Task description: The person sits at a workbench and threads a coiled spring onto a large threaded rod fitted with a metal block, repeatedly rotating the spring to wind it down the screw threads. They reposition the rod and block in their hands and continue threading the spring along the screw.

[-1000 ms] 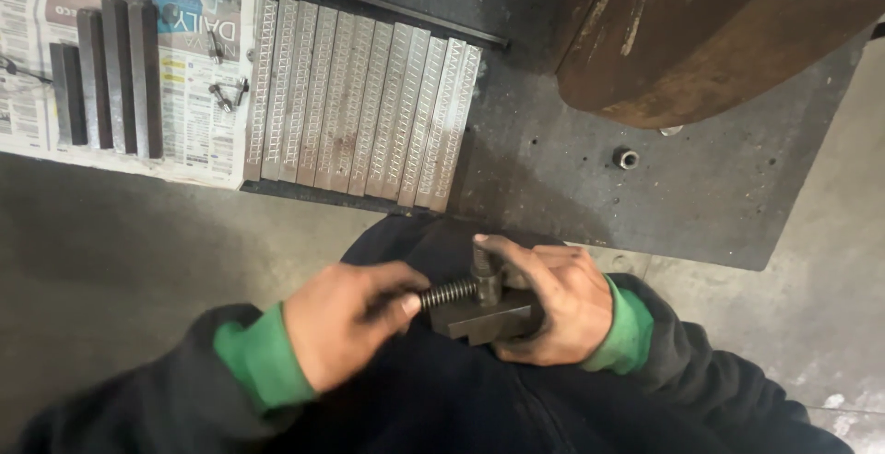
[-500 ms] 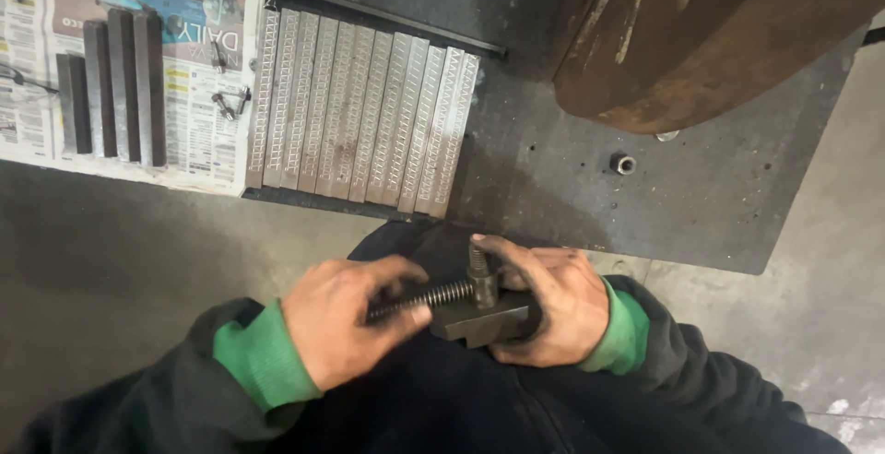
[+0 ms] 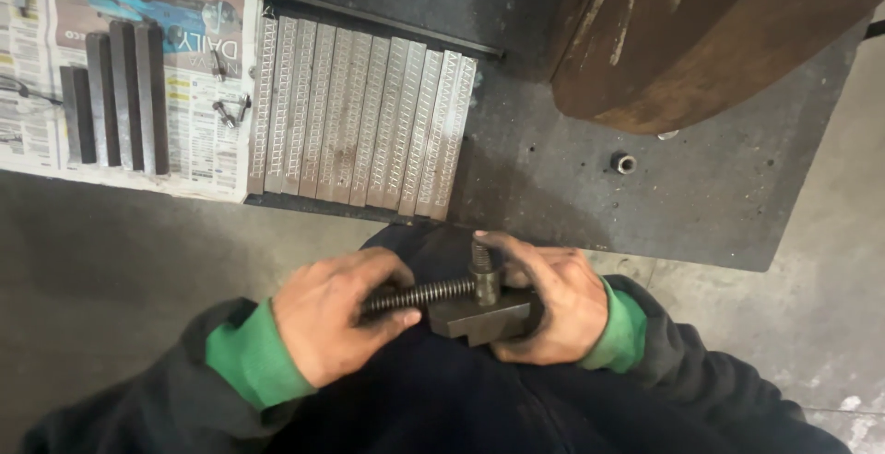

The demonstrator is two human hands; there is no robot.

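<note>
Clamp block point(image 3: 484, 318): dark, greasy steel — blocky, notched underneath, resting over the lap.
Threaded rod point(image 3: 415, 295): coiled ridges, running left from the block.
Left hand point(image 3: 336, 323): fingers curled, pinching the rod's end.
Right hand point(image 3: 553, 302): wrapped around the block, thumb on its upright stud point(image 3: 481, 260).
Beyond the hands: ribbed metal bars point(image 3: 364, 122) — side by side.

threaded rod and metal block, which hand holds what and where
The left hand grips the free end of the threaded rod. The right hand wraps around the far side of the dark metal block that the rod runs into.
</note>
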